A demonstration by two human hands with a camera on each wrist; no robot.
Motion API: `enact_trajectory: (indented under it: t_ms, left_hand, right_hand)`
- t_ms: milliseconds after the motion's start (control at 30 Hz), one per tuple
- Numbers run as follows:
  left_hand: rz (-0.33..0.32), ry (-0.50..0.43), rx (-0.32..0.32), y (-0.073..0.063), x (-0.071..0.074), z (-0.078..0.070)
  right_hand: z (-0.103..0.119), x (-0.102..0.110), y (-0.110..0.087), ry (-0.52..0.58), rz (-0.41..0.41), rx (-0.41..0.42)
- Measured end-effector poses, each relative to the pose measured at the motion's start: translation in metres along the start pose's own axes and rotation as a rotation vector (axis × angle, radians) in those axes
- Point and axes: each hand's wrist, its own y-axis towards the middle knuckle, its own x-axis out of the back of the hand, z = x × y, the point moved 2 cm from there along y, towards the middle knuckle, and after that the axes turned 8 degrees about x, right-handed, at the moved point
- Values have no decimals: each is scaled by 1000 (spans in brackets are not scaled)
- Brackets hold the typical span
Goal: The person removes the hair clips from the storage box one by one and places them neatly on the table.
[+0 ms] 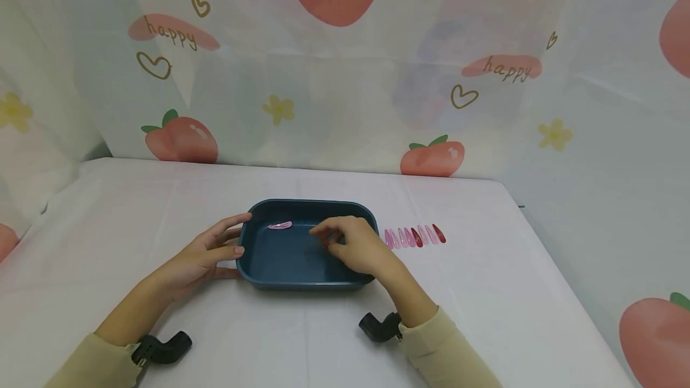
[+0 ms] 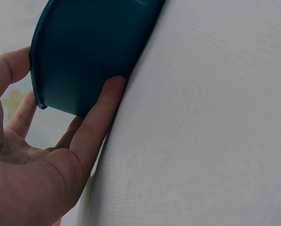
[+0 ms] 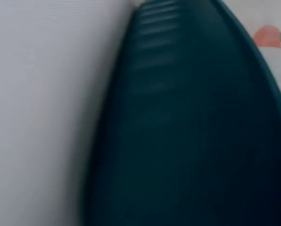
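Observation:
A dark blue tray [image 1: 302, 285] with rounded corners stands on the white table. Inside it, toward the back left, lies a pink snap hair clip [image 1: 280, 226]. My left hand [image 1: 196, 261] rests its spread fingertips against the tray's left end; in the left wrist view, fingers [image 2: 95, 127] touch the outer wall and rim. Over the tray's right half hovers my right hand [image 1: 356, 247], fingers loosely bent, with nothing visible in them. The right wrist view shows only the blurred tray wall [image 3: 178, 117]. Right of the tray, several pink and red hair clips [image 1: 416, 238] lie in a row.
A white cloth covers the table [image 1: 485, 316]. Behind it hangs a patterned curtain [image 1: 345, 88] with peaches and flowers. Each sleeve end carries a black wrist device, one at the left wrist [image 1: 163, 349] and one at the right wrist [image 1: 380, 328].

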Motion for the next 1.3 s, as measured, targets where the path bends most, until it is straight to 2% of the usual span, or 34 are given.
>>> enact_trajectory:
  t_ms: [333,767,1133,1300]
  left_hand:
    - [-7,2,3,0,-1,-1]
    - [-7,-5,11,1,-1,-1]
    - [-13,7,10,1,-1,-3]
    - [-12,6,12,1,-1,-1]
  right_hand:
    - [-9,20,-3,288,-30,-59]
    - [-12,42,-7,478,-92,-59]
    - [-27,62,-26,594,-78,-20]
    - [-36,68,-34,590,-95,-45]
